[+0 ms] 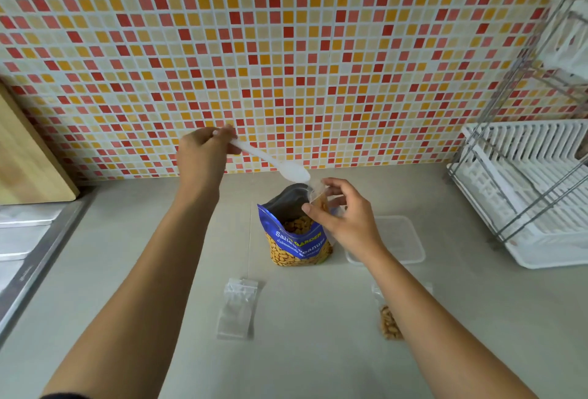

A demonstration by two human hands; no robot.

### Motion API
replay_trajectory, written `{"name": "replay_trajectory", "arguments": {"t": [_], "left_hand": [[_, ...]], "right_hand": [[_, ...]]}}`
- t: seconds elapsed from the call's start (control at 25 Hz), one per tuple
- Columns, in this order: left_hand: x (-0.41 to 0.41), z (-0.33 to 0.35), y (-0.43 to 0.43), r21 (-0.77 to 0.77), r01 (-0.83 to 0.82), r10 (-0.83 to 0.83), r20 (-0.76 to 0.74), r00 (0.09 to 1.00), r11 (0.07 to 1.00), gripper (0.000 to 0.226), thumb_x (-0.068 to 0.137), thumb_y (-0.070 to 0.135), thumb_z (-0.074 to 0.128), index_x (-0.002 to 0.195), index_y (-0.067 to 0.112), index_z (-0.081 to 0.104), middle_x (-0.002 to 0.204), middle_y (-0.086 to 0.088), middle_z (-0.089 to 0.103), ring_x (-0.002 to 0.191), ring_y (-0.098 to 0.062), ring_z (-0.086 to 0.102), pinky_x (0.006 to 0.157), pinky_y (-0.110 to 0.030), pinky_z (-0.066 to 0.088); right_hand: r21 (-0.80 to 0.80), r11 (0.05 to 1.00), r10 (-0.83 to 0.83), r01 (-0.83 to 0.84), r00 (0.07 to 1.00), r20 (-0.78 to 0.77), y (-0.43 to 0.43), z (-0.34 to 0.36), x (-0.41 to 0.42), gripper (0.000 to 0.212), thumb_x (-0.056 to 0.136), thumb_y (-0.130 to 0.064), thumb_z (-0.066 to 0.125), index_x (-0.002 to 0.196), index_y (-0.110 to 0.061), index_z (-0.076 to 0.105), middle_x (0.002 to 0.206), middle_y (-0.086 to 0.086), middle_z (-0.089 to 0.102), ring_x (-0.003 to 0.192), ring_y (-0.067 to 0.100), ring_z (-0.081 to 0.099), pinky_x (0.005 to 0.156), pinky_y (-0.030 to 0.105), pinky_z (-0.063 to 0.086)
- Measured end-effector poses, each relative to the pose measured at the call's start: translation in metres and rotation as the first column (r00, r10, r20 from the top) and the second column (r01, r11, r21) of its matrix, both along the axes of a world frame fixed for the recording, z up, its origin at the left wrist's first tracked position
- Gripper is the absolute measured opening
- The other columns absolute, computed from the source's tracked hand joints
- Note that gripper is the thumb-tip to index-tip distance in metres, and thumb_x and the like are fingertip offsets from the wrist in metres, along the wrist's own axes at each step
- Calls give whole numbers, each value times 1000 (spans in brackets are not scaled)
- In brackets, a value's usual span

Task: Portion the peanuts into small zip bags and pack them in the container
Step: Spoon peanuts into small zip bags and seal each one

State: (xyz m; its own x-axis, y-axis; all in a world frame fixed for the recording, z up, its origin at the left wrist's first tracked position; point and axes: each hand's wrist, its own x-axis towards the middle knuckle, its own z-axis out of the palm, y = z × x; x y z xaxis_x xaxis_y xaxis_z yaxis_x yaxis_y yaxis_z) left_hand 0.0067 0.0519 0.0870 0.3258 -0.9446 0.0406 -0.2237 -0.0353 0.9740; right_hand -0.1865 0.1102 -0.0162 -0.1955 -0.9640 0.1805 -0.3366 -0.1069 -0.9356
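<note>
An open blue peanut bag (pixel 296 239) stands upright in the middle of the counter, with peanuts visible inside. My left hand (pixel 203 153) holds a white plastic spoon (pixel 270 161) whose bowl hovers over the bag's mouth. My right hand (pixel 343 214) pinches a small zip bag (pixel 319 196) partly filled with peanuts, held just above the blue bag under the spoon tip. A clear plastic container (pixel 401 239) sits right of the bag, partly behind my right hand. An empty zip bag (pixel 237 308) lies flat in front. A filled zip bag (pixel 388 322) lies beside my right forearm.
A white dish rack (pixel 534 195) with a metal frame fills the right side. A wooden cutting board (pixel 28 156) leans against the tiled wall at left, above a metal sink edge (pixel 35 258). The counter is pale grey.
</note>
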Motion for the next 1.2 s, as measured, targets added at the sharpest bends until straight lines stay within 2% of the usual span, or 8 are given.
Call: {"name": "replay_trajectory", "arguments": {"t": [0.12, 0.24, 0.4, 0.52, 0.72, 0.88, 1.08, 1.2], "left_hand": [[2, -22, 1, 62, -71, 75, -53, 996, 996, 25, 94, 25, 51, 92, 7, 68, 88, -4, 67, 74, -6, 54, 61, -16, 31], [-5, -45, 1, 51, 0, -9, 179, 984, 999, 27, 93, 29, 49, 83, 13, 68, 82, -2, 69, 72, -14, 57, 65, -23, 41], [-29, -77, 8, 4, 220, -152, 734, 662, 976, 29, 92, 43, 49, 93, 23, 71, 88, 0, 70, 112, -22, 50, 92, -43, 37], [-42, -87, 8, 159, 253, -269, 825, 497, 954, 31, 94, 43, 45, 105, 26, 69, 111, 0, 67, 133, -16, 34, 102, -51, 27], [-54, -92, -2, 424, 161, -440, 720, 536, 891, 31, 95, 40, 44, 100, 19, 66, 121, -7, 59, 119, -25, 50, 105, -60, 25], [-48, -88, -8, 489, 162, -466, 602, 648, 857, 28, 92, 39, 51, 101, 18, 67, 95, -4, 64, 92, -25, 57, 100, -57, 35], [-58, -94, 2, 506, 119, -474, 664, 579, 854, 26, 93, 35, 48, 104, 21, 66, 110, -6, 57, 105, -26, 54, 101, -61, 29], [-54, -94, 1, 474, 106, -414, 611, 675, 874, 24, 93, 35, 49, 99, 21, 67, 102, -5, 58, 93, -24, 53, 100, -57, 33]], "right_hand": [[0, 1000, -27, 27, 990, 136, 4, -5, -5, 48, 67, -42, 80, 108, -34, 55, 95, -10, 61, 87, 1, 59, 72, 10, 46], [-9, 1000, -20, 23, 975, 223, 3, -10, -8, 50, 62, -51, 76, 106, -40, 55, 103, -4, 64, 94, 11, 61, 81, 21, 50], [9, 1000, 16, -19, 973, 232, 2, -17, -7, 52, 61, -54, 74, 107, -40, 55, 106, -4, 66, 100, 16, 63, 92, 40, 51], [11, 999, 31, -34, 970, 243, 1, -20, -9, 51, 64, -49, 77, 108, -36, 56, 102, -2, 67, 100, 17, 62, 93, 40, 50], [14, 995, 90, -97, 961, 260, 2, -19, -12, 43, 74, -26, 77, 110, -29, 54, 97, -5, 65, 100, 12, 61, 80, 14, 49], [19, 994, 100, -108, 965, 243, 2, -20, -13, 43, 73, -32, 76, 109, -32, 54, 102, 1, 67, 101, 12, 62, 84, 18, 49], [33, 992, 110, -121, 968, 224, 1, -20, -13, 46, 68, -41, 78, 107, -34, 55, 107, -1, 67, 103, 11, 62, 91, 25, 47], [48, 991, 113, -125, 972, 207, 2, -18, -13, 56, 60, -54, 73, 109, -35, 55, 109, -5, 65, 104, 9, 60, 92, 25, 48]]}}
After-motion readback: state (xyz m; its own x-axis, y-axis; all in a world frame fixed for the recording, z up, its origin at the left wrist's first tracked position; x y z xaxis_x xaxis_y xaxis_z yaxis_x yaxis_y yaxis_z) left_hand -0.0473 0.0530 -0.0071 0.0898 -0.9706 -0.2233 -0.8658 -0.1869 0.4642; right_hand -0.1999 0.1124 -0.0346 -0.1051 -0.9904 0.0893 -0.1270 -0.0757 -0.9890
